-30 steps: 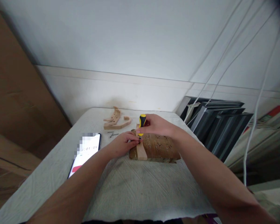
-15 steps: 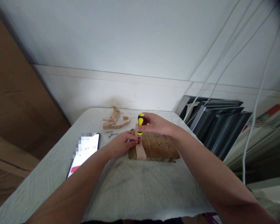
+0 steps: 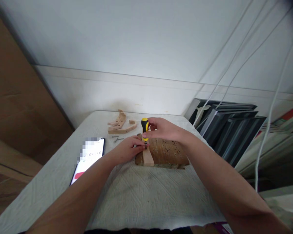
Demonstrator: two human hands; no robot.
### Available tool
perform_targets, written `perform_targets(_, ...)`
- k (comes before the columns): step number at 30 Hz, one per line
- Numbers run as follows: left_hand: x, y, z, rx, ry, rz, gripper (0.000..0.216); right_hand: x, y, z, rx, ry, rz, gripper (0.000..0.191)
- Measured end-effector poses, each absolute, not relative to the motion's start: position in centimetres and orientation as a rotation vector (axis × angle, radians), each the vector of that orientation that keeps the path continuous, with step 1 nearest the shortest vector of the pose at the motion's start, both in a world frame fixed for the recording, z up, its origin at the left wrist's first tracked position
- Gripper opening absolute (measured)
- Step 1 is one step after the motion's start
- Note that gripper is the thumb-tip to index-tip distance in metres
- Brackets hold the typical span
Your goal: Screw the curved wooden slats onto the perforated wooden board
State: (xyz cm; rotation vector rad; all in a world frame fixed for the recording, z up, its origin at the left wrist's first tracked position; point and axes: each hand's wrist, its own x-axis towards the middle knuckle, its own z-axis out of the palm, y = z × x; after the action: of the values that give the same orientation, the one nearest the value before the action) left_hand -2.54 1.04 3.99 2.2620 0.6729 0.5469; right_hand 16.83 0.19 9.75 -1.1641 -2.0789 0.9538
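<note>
My right hand (image 3: 162,128) grips a stubby yellow-and-black screwdriver (image 3: 145,125) between thumb and fingers, its shaft pointing down. The tip meets a pale wooden hook (image 3: 148,158), which lies across the left end of a brown, pitted wooden block (image 3: 169,152). Close around the screwdriver's tip, the thumb and fingers of my left hand (image 3: 127,149) are pinched together on the hook. Whatever sits between those fingertips is too small and covered to make out.
Behind my left hand lie more wooden hooks (image 3: 123,131) and several loose screws (image 3: 118,139) on the cloth-covered table (image 3: 146,201). A phone (image 3: 89,159) showing a timer rests at the left. Dark flat panels (image 3: 234,130) lean at the right, with white cables (image 3: 267,130) hanging before them.
The screwdriver's handle top has tipped slightly left, and my right fingers have loosened a little around its upper part. My left hand keeps its place at the tip.
</note>
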Motion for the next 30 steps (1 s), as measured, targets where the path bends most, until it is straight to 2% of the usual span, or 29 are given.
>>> perform_targets(6, -2.63, 0.87, 4.33, 2.296, 0.717, 0.525, 0.024, 16.40, -0.25, 9.87, -1.031, -2.059, 1.151, 0.023)
perform_targets(10, -2.63, 0.76, 4.61, 2.294, 0.711, 0.529, 0.025, 16.09, -0.32, 9.88, -1.164, -2.022, 1.019, 0.030)
perform_targets(15, -2.65, 0.81, 4.43, 2.281, 0.687, 0.534, 0.025, 16.45, -0.62, 10.49, -1.098, -2.092, 1.134, 0.023)
perform_targets(21, -2.68, 0.80, 4.41, 2.265, 0.710, 0.513, 0.025, 16.18, -0.46, 10.16, -1.247, -2.033, 0.924, 0.028)
perform_targets(25, -2.68, 0.91, 4.23, 2.270, 0.700, 0.517, 0.025, 16.26, -0.49, 10.31, -1.144, -2.118, 1.013, 0.023)
perform_targets(28, -2.69, 0.90, 4.24, 2.274, 0.691, 0.517, 0.027, 16.28, -0.59, 10.45, -1.129, -2.114, 1.047, 0.026)
perform_targets(30, -2.68, 0.84, 4.34, 2.276, 0.688, 0.523, 0.027, 16.17, -0.71, 10.54, -1.212, -2.088, 0.947, 0.030)
